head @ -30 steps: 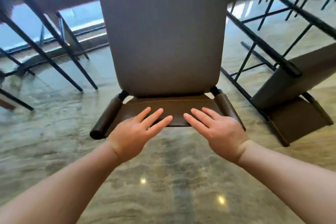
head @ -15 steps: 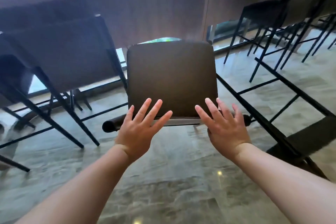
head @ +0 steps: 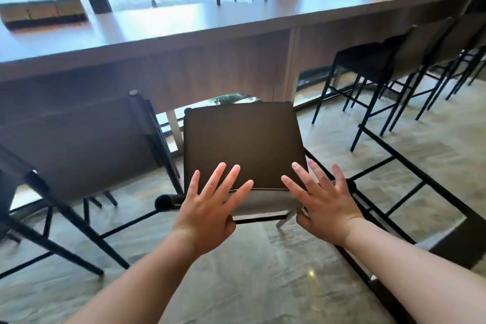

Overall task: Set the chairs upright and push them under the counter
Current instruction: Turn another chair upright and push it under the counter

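A brown high chair [head: 242, 144] stands upright in front of me, its dark seat facing up and its front edge near the long wooden counter [head: 184, 29]. The grey top of its backrest is closest to me. My left hand [head: 210, 205] and my right hand [head: 320, 200] lie on that backrest top with fingers spread flat and thumbs tucked at its lower edge. Another chair [head: 79, 144] lies tipped over on the left. A third chair's black frame [head: 394, 192] lies on the floor at the right.
Upright dark stools [head: 368, 63] stand tucked at the counter on the right. Brown boxes [head: 42, 12] sit on the countertop by the window. The floor [head: 263, 271] is glossy marble. Tipped chair legs stretch across it on both sides of me.
The middle chair has swung from tilted toward me to upright and sits closer to the counter. My hands stayed spread on its backrest. My view has risen to show the countertop.
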`<state>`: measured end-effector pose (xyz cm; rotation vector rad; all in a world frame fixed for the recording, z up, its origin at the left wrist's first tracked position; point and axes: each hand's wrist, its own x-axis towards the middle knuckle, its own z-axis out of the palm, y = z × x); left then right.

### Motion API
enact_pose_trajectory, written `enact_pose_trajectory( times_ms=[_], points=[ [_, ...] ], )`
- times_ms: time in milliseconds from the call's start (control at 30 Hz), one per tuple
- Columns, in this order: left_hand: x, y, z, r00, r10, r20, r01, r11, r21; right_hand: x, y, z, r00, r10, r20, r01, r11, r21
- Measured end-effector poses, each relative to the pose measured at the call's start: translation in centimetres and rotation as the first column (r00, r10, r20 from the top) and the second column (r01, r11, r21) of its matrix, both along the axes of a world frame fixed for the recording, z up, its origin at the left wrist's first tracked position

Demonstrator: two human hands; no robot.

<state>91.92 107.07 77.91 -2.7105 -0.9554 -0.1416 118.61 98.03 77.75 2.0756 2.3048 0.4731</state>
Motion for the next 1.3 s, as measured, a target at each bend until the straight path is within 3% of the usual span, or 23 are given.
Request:
enact_pose_trajectory(
  times_ms=[233, 633, 1067, 1300],
  points=[
    [1.9, 4.8, 3.4, 0.996, 0.055, -0.070, -0.062, 0.993, -0.105, 1.9, 5.8, 3.0, 0.999, 0.002, -0.046, -0.007, 0.995, -0.104],
    [4.5, 11.5, 5.2, 0.994, 0.078, -0.081, -0.097, 0.960, -0.262, 4.7, 12.7, 4.8, 0.983, 0.090, -0.160, -0.112, 0.985, -0.133],
    [5.5, 19.2, 6.2, 0.992, 0.052, -0.113, -0.076, 0.972, -0.224, 5.8, 19.6, 6.2, 0.992, 0.039, -0.124, -0.062, 0.981, -0.184],
    [5.8, 21.8, 6.3, 0.991, 0.059, -0.117, -0.093, 0.946, -0.310, 6.5, 22.3, 5.6, 0.996, -0.030, -0.079, 0.007, 0.963, -0.270]
  ],
)
